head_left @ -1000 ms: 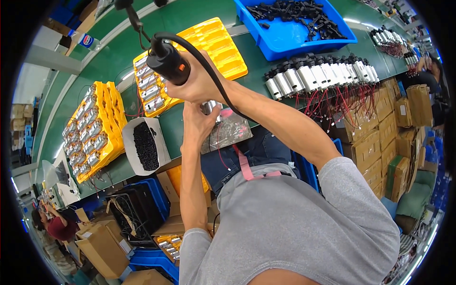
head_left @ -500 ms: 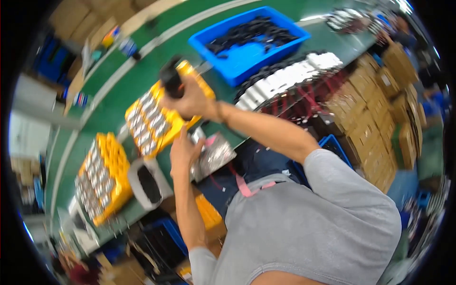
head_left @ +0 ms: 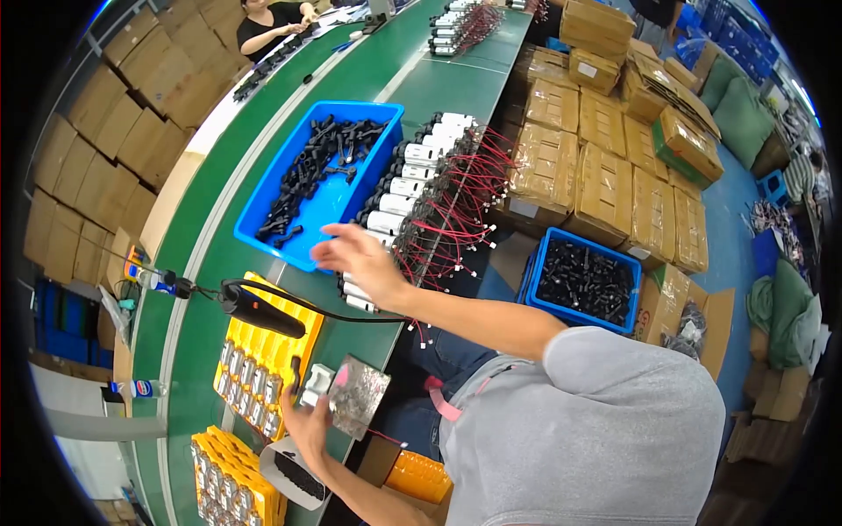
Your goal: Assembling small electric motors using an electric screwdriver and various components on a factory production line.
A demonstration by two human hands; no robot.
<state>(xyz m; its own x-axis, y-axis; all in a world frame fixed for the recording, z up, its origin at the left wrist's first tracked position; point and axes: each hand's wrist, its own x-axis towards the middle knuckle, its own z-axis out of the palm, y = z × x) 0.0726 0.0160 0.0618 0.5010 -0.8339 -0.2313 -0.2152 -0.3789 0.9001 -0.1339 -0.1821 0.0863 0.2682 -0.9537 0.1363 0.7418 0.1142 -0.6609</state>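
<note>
My right hand (head_left: pixel 367 267) is open with fingers spread, above the near corner of a blue bin (head_left: pixel 241 230) and beside a row of white cylindrical units (head_left: pixel 386 222) with black ends and red wires. It holds nothing. My left hand (head_left: pixel 307 427) is low over the green bench, fingers curled at a small black elongated part (head_left: pixel 296 372), which it appears to grip. Right beside that hand are a white fixture (head_left: pixel 317 384) and a metallic plate (head_left: pixel 361 399). A black electric screwdriver (head_left: pixel 263 314) hangs tilted over a yellow tray (head_left: pixel 279 337) holding silvery metal parts.
Black plastic parts (head_left: pixel 303 188) lie in the blue bin. A second yellow tray (head_left: pixel 267 491) and a pale container (head_left: pixel 294 480) stand nearer. Cardboard boxes (head_left: pixel 605 184) and another blue bin (head_left: pixel 583 322) are at right. A co-worker (head_left: pixel 267 26) sits across the bench.
My right hand has let go of the screwdriver and moved right toward the blue bin and white units. The screwdriver now hangs by itself. The whole view has turned, and my left hand stays near the fixture.
</note>
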